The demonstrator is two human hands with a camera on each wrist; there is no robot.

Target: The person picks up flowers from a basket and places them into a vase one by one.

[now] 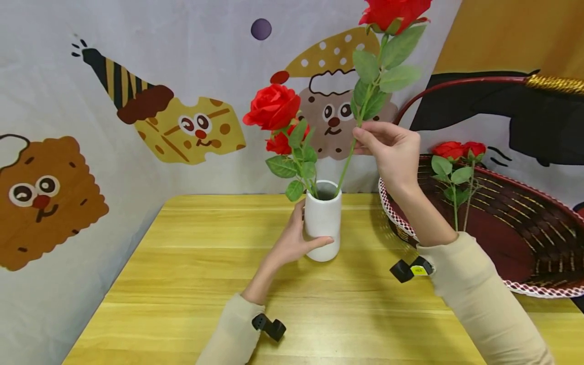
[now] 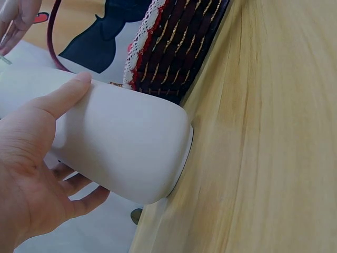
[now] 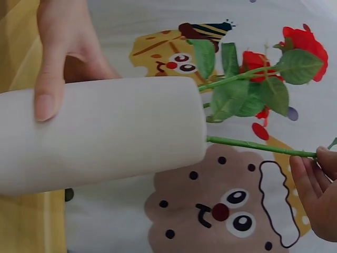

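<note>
A white vase [image 1: 323,228] stands upright on the wooden table, and my left hand [image 1: 296,238] grips it around its side, thumb across the front. Red roses [image 1: 274,107] with green leaves lean out of its mouth to the left. With thumb and fingertips my right hand [image 1: 390,152] pinches the stem of another red rose [image 1: 396,14] above the vase. That stem's lower end is inside the vase mouth, at the right of the rim; its tip is hidden. The right wrist view shows the pinched stem [image 3: 247,144] running from the rim to my fingers.
To the right, a dark woven basket [image 1: 497,253] with a white-and-red trimmed rim and a tall handle [image 1: 461,83] holds more red roses [image 1: 449,150]. A cartoon-printed cloth [image 1: 205,50] hangs behind the wooden table [image 1: 196,284].
</note>
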